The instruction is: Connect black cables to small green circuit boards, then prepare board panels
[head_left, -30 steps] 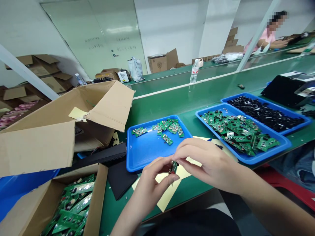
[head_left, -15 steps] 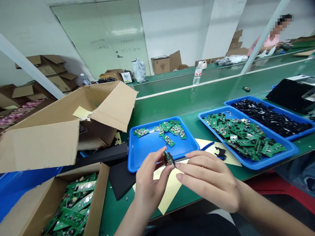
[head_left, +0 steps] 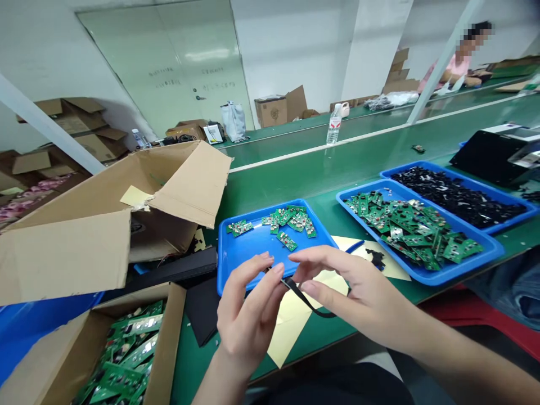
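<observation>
In front of the blue tray (head_left: 242,253), both hands meet over pale yellow paper (head_left: 287,329). My left hand (head_left: 248,306) is closed on a small circuit board, almost wholly hidden behind its fingers. From between the hands a thin black strip (head_left: 304,299) curves down and to the right. My right hand (head_left: 358,287) has its fingers bent and its thumb against this strip; its exact grip is partly hidden. Several green circuit boards (head_left: 287,241) lie in the tray just beyond the hands.
To the right stand a blue tray heaped with boards (head_left: 409,225) and another of black parts (head_left: 455,197). A small black part (head_left: 374,257) lies on paper. At left are a board-filled carton (head_left: 177,320) and a large open carton (head_left: 76,242). Across the bench, a person (head_left: 455,70) sits.
The board has turned in my left hand and is now mostly covered. The black strip now shows as a loop. My right hand has moved in closer, its fingers more bent.
</observation>
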`<state>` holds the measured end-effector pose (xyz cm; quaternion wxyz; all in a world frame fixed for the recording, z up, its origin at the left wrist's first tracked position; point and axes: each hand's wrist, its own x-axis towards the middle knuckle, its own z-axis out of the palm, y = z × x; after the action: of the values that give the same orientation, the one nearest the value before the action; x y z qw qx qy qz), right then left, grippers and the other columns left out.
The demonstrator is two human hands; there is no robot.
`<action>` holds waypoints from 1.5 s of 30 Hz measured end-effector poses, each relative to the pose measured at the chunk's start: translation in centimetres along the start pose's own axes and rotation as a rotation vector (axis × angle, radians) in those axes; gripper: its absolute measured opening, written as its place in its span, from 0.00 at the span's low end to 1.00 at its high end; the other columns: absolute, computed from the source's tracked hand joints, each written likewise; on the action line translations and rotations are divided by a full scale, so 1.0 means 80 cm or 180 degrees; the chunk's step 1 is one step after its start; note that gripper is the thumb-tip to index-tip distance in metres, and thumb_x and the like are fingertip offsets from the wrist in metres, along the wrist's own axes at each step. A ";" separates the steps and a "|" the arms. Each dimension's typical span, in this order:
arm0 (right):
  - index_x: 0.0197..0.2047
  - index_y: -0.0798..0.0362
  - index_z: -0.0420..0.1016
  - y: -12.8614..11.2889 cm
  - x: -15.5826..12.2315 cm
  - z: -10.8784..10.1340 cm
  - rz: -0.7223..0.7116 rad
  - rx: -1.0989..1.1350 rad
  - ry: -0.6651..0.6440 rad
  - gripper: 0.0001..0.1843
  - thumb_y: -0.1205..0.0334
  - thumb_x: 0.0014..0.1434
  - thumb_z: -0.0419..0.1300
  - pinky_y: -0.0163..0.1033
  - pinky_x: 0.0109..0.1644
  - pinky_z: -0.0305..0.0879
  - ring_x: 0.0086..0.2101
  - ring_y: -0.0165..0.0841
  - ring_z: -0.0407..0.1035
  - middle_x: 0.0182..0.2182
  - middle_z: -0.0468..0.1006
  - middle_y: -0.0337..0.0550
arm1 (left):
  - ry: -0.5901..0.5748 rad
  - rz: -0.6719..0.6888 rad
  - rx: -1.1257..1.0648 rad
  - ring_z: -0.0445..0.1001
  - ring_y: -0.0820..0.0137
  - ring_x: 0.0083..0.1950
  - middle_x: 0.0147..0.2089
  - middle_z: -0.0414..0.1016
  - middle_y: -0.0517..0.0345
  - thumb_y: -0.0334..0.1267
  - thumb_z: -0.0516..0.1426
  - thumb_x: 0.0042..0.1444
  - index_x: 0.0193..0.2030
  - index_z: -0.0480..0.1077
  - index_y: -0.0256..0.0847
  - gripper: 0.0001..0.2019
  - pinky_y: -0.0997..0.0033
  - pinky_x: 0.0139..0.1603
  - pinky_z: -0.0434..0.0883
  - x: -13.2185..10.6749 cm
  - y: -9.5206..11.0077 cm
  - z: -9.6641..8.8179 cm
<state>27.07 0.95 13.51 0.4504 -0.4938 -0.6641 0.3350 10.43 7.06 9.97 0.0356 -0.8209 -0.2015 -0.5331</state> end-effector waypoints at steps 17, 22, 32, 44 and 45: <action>0.33 0.54 0.72 0.000 -0.002 -0.006 -0.0144 -0.0655 -0.0128 0.08 0.60 0.56 0.56 0.32 0.30 0.62 0.26 0.27 0.65 0.24 0.72 0.38 | -0.0885 0.0347 0.0384 0.68 0.66 0.41 0.38 0.66 0.50 0.20 0.51 0.51 0.45 0.69 0.36 0.16 0.58 0.44 0.69 0.010 -0.007 -0.026; 0.27 0.55 0.70 0.003 0.002 -0.004 -0.0721 -0.1128 0.0240 0.11 0.67 0.59 0.50 0.38 0.41 0.63 0.24 0.26 0.63 0.21 0.70 0.36 | -0.1047 0.0410 0.0617 0.68 0.68 0.36 0.37 0.66 0.49 0.21 0.54 0.50 0.48 0.68 0.34 0.17 0.68 0.32 0.69 0.010 -0.011 -0.028; 0.22 0.57 0.69 -0.016 -0.002 0.015 -0.1650 -0.1980 0.0204 0.14 0.72 0.57 0.49 0.39 0.42 0.64 0.22 0.27 0.61 0.18 0.66 0.38 | -0.1286 0.0238 0.0916 0.66 0.67 0.37 0.37 0.66 0.48 0.25 0.52 0.53 0.47 0.67 0.33 0.14 0.66 0.33 0.67 0.019 -0.007 -0.021; 0.25 0.57 0.69 0.010 -0.009 0.063 -0.1638 -0.1944 0.0515 0.13 0.76 0.55 0.48 0.43 0.45 0.63 0.24 0.29 0.63 0.20 0.70 0.41 | -0.1050 0.0104 0.1224 0.64 0.68 0.34 0.34 0.66 0.50 0.27 0.50 0.55 0.45 0.69 0.36 0.12 0.66 0.33 0.66 0.020 -0.010 -0.009; 0.26 0.57 0.70 0.011 -0.010 0.064 -0.1574 -0.1876 0.0527 0.13 0.75 0.55 0.48 0.42 0.44 0.63 0.24 0.29 0.64 0.20 0.70 0.41 | -0.1026 0.0093 0.1263 0.64 0.68 0.34 0.34 0.66 0.50 0.27 0.50 0.54 0.44 0.69 0.36 0.12 0.66 0.33 0.65 0.020 -0.010 -0.008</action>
<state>22.72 0.42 10.65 0.4084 -0.4525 -0.7922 -0.0296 10.13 8.04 11.54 0.1711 -0.8751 -0.2934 -0.3448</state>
